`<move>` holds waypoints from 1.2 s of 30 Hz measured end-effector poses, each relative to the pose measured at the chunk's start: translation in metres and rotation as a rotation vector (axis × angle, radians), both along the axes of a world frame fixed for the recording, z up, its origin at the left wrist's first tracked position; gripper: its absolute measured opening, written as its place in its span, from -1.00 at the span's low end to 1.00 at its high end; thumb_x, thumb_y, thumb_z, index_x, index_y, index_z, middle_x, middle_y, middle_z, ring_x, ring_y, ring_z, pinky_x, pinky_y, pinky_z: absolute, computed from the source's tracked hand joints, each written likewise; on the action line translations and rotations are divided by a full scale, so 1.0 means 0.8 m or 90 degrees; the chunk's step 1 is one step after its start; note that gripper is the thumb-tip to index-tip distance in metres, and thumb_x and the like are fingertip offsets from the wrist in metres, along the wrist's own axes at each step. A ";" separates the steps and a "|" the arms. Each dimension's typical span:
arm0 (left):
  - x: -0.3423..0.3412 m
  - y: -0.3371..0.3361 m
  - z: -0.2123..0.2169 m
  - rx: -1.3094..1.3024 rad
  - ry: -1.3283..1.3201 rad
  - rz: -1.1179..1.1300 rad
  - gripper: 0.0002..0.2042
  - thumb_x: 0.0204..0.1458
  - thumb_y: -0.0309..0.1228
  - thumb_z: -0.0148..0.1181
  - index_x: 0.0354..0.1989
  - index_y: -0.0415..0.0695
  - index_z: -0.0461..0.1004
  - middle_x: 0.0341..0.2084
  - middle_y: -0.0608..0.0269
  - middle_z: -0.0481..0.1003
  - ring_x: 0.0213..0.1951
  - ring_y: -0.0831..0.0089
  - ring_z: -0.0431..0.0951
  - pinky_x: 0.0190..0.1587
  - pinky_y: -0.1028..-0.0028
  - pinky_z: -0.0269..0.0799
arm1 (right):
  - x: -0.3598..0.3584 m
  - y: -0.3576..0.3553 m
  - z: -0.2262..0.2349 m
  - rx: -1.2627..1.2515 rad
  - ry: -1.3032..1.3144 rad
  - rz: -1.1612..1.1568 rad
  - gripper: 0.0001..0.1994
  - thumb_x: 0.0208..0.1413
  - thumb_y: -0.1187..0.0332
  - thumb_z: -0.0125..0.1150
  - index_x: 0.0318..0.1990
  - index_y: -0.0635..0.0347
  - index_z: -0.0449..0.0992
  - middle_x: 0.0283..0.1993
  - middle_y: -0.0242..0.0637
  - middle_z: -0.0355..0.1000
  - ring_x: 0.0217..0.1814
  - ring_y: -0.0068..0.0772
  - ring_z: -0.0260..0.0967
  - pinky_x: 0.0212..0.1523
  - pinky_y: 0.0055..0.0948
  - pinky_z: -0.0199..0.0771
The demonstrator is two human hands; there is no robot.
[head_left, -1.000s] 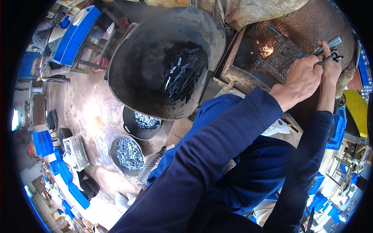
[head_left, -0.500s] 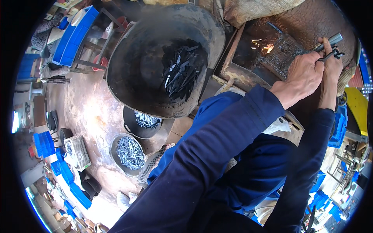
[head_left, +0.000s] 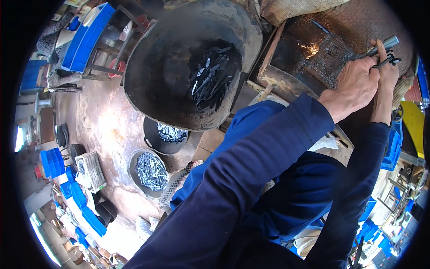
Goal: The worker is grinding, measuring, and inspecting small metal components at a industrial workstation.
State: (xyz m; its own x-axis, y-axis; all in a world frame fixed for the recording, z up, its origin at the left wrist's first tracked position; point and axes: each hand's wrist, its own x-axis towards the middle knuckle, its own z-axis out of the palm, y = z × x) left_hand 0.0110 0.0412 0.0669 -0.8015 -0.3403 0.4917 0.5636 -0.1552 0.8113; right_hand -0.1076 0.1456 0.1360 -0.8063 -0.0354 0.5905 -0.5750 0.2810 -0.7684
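At the upper right both hands meet over a dark, wet work trough. My left hand (head_left: 356,85) is closed, fingers wrapped round something hidden beneath them. My right hand (head_left: 386,74) grips a bright metal bar (head_left: 389,43), thumb side up, right against the left hand. A dark looped metal piece (head_left: 389,61) like a tool handle sticks out at the fingers; which hand holds it I cannot tell. Orange sparks (head_left: 310,49) fly just left of the hands, above the wet, gritty surface (head_left: 329,58). A thin bluish metal strip (head_left: 320,26) lies farther back.
A big worn basin (head_left: 148,89) with dark metal blades (head_left: 212,80) stands left of the trough's rusty edge (head_left: 286,78). Below are a black pan (head_left: 156,142) and a round bowl (head_left: 133,168), both with shiny metal pieces. A white basket (head_left: 92,172) and blue bins (head_left: 85,215) sit left.
Both hands have shifted slightly right and down in the picture, still gripping together. The sparks have moved a little and fan out differently. The whole view has shifted slightly.
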 end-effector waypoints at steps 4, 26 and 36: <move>-0.001 0.007 0.004 0.014 0.022 -0.003 -0.69 0.08 -0.36 0.01 -0.15 -0.32 0.55 -0.49 -0.27 0.53 -0.33 -0.15 0.59 -0.18 0.05 0.47 | -0.017 0.020 0.000 0.097 0.096 0.015 -0.73 0.13 0.18 0.39 -0.16 0.19 0.70 -0.49 -0.54 0.44 -0.49 -0.74 0.29 -0.47 -0.65 0.23; 0.024 -0.184 -0.120 -0.106 -0.116 0.262 -0.77 0.07 -0.36 0.11 -0.30 -0.32 0.54 -0.41 -0.15 0.55 -0.33 0.11 0.60 -0.20 0.26 0.49 | 0.034 -0.174 -0.143 -0.103 -0.157 0.169 -0.78 0.07 0.27 0.38 -0.30 0.26 0.58 -0.56 -0.34 0.45 -0.71 -0.54 0.26 -0.65 -0.49 0.30; 0.125 -0.296 -0.142 0.004 -0.287 0.386 -0.70 0.10 -0.24 0.12 -0.18 -0.22 0.61 -0.48 0.26 0.59 -0.49 0.51 0.47 -0.38 0.42 0.37 | 0.078 -0.286 -0.196 -0.155 -0.227 0.335 -0.78 0.15 0.31 0.35 -0.22 0.31 0.56 -0.32 -0.26 0.60 -0.70 -0.63 0.25 -0.71 -0.54 0.30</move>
